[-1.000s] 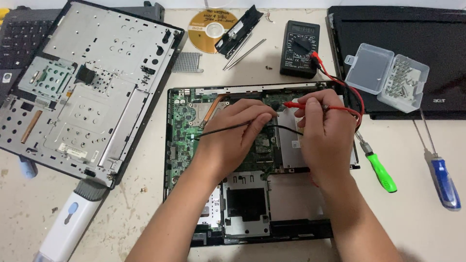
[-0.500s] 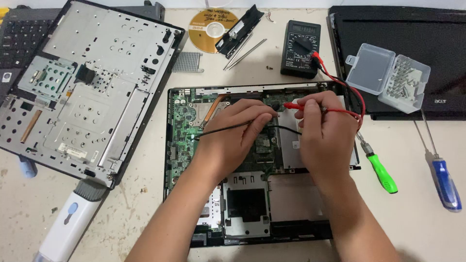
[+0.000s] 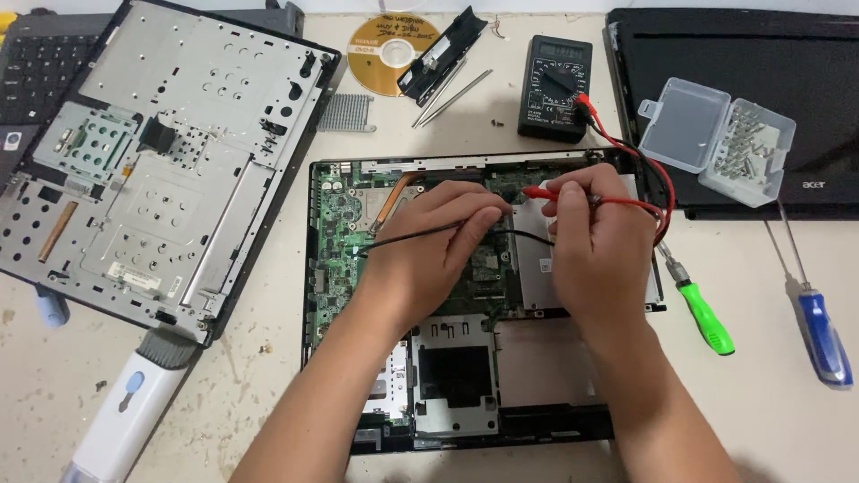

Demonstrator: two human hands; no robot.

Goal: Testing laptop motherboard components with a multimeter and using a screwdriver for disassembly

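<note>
My left hand (image 3: 429, 259) pinches the black probe (image 3: 420, 234) over the opened laptop's green circuit board (image 3: 338, 241); my right hand (image 3: 599, 250) grips the red probe (image 3: 546, 192) just beside it. The multimeter (image 3: 555, 88) (black, dial-faced) sits at twelve o'clock, the green-handled screwdriver (image 3: 702, 313) at three.

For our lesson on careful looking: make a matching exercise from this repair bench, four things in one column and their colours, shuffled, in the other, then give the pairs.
Things:
1. Disc
2. Probe in right hand
3. Screwdriver handle nearest right hand
4. Screwdriver handle at the far right

Colours:
A. green
B. blue
C. gold
D. red

Pairs: 1-C, 2-D, 3-A, 4-B
</note>
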